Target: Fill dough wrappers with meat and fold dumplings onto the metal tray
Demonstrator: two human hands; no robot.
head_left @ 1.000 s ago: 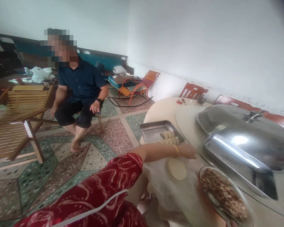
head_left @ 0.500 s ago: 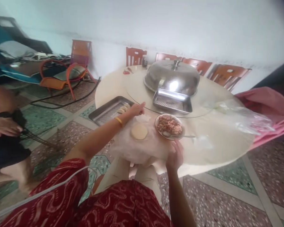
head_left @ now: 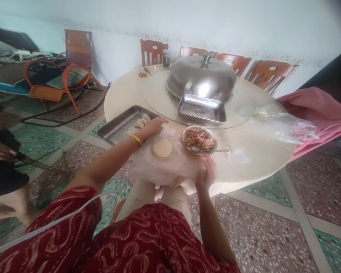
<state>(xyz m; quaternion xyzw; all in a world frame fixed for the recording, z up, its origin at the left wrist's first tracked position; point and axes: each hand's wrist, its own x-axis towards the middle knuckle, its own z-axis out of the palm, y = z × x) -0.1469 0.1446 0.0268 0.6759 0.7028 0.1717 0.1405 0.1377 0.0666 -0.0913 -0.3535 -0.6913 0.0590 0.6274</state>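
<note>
A flat round dough wrapper [head_left: 163, 148] lies on the floured near part of the table. Just beyond it, my left hand [head_left: 155, 128] is low beside a small heap of flour [head_left: 168, 131]; its fingertips are blurred. My right hand [head_left: 206, 172] has its fingers apart and holds nothing, close to the near rim of a bowl [head_left: 182, 142] of minced filling [head_left: 200, 138]. A spoon [head_left: 220, 151] rests in that bowl, its handle pointing right. Left of my left hand is a metal tray [head_left: 116, 127] with several filled dumplings [head_left: 142, 121] in a row.
A second metal tray [head_left: 201, 110] stands before a large domed steel cover [head_left: 201, 77] on the turntable. Red scissors [head_left: 142, 74] lie at the far left. Clear plastic bags [head_left: 287, 123] cover the right side. Another person's hand [head_left: 1, 149] shows at the left edge.
The view has shifted, so the table sits higher and further left. My left hand has drawn slightly left and nearer to me by the flour. My right hand has come slightly closer to the bowl.
</note>
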